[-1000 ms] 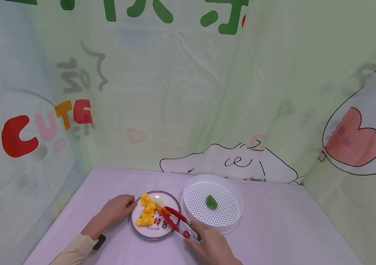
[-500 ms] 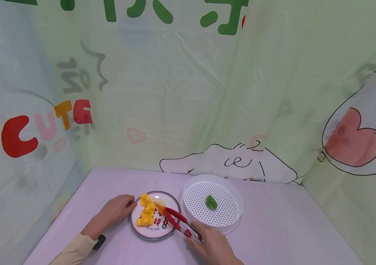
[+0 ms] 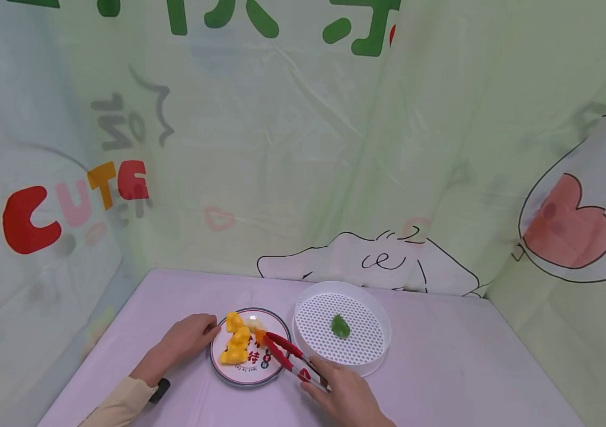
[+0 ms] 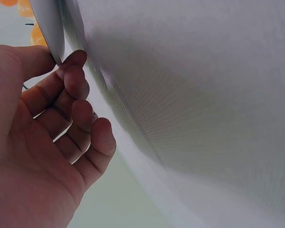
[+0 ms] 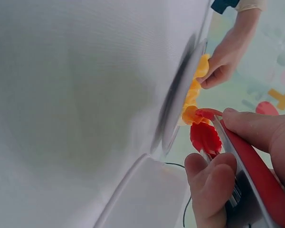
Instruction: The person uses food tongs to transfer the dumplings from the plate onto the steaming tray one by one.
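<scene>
A round plate [image 3: 276, 328] with a dark rim and red lettering bears several lumpy yellow dumpling-like pieces [image 3: 238, 346], a whitish piece [image 3: 252, 323] and an orange piece [image 3: 260, 337]. My left hand [image 3: 191, 335] is at its left side; in the left wrist view thumb and index finger pinch the plate's edge [image 4: 51, 28], the other fingers curling loosely below. My right hand [image 3: 348, 392] grips red-and-metal tongs [image 3: 284, 354] from the right. Their scalloped red tips [image 5: 205, 137] are at the orange piece, which they partly cover.
Right beside the plate stands a white round steamer basket [image 3: 364, 344] with a perforated floor and raised wall. A green piece [image 3: 340, 326] lies inside it. Printed curtains [image 3: 303, 178] enclose the lilac tabletop [image 3: 452, 367] at the back and sides.
The tongs' tips have come closer together at the orange piece and shifted slightly right, with the right hand easing a little the same way. The left hand and plate keep their place.
</scene>
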Demonstrator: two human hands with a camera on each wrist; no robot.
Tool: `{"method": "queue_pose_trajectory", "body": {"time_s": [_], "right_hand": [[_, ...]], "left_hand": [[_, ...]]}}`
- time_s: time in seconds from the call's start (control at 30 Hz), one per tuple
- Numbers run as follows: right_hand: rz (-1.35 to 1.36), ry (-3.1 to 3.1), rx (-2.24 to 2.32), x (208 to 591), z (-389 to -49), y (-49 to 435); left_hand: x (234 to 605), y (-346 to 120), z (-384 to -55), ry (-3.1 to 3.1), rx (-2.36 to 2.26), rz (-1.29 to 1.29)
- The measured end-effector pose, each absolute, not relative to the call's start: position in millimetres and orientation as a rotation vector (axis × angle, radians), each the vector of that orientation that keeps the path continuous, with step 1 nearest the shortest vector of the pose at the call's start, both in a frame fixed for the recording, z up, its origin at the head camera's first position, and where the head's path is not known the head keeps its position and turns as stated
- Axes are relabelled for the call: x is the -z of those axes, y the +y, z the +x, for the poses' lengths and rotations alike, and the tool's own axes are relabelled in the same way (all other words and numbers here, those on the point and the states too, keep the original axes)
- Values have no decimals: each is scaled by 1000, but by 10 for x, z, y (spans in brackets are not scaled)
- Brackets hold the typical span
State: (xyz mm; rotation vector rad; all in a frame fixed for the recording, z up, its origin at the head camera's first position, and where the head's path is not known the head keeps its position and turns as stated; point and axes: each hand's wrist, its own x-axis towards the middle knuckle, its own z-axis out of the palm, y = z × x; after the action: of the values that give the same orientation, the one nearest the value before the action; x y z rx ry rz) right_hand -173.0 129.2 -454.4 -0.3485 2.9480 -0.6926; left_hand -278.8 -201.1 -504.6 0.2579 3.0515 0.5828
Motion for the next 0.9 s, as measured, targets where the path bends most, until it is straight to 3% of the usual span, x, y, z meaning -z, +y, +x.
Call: {"method": "queue_pose_trajectory", "body": {"time_s": [0.57, 0.9], "right_hand": [[-372, 3085, 687, 4394, -1700, 1425], [-223, 3173, 714, 4301, -1716, 1592]], "left_hand": [[5049, -2019, -2808, 3034, -581, 237], [5088, -2020, -2824, 3033, -585, 237]]}}
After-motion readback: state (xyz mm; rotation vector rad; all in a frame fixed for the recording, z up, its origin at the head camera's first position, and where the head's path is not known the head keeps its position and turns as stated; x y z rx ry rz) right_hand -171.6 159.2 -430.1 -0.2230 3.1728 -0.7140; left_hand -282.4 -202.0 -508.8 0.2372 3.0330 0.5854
